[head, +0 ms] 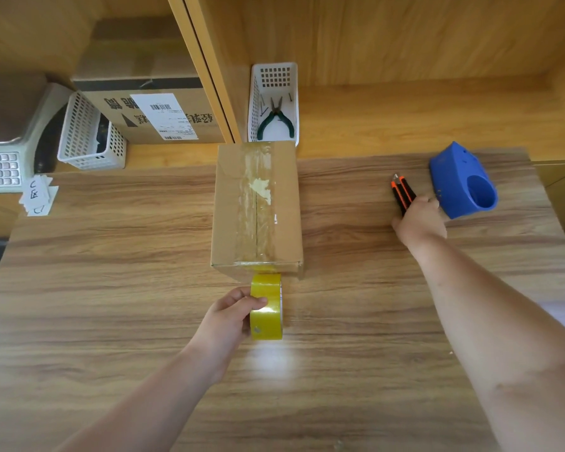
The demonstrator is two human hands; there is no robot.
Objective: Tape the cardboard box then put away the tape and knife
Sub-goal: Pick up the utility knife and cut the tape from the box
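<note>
Cardboard box [256, 207] sits on wooden table [111, 256] beside shelving [405, 44].

Both bare forearms reach forward from the lower edge of the view. The left hand [229, 313] sits near the middle, wrist slightly bent, fingers curled and thumb laid over the top in a closed grasp, the back of the hand turned to the left. The right arm stretches farther out and to the right, nearly straight from elbow to wrist. The right hand [419, 218] is palm-down, knuckles up, fingers folded under in a closed grip, the thumb spread out to its left side.
</note>
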